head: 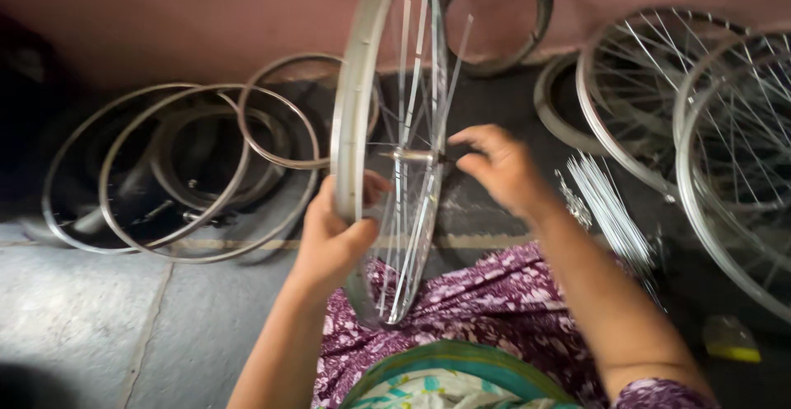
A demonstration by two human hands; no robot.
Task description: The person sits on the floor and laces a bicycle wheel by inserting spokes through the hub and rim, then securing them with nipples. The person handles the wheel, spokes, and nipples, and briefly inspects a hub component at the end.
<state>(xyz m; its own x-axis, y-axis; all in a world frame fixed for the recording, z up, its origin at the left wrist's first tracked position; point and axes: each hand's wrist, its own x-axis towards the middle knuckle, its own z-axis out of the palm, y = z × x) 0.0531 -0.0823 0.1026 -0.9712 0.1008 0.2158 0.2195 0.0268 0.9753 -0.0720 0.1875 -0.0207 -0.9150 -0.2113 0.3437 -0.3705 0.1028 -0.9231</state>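
Both hands (329, 240) closed on wheel (387, 145)

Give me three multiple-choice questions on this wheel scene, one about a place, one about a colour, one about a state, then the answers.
1. Where does the bundle of loose spokes lie?
A. on the floor right of the person's right hand
B. inside the bare rims
C. on the lap

2. What colour is the patterned cloth over the lap?
A. yellow
B. purple and white
C. black

3. How is the wheel held by the left hand standing?
A. flat on the floor
B. upright, edge toward the camera
C. leaning on the wall

Answers: 1 A, the bundle lies beside the right forearm; 2 B, purple with white flowers; 3 B, the rim stands on edge, gripped at its lower left side.
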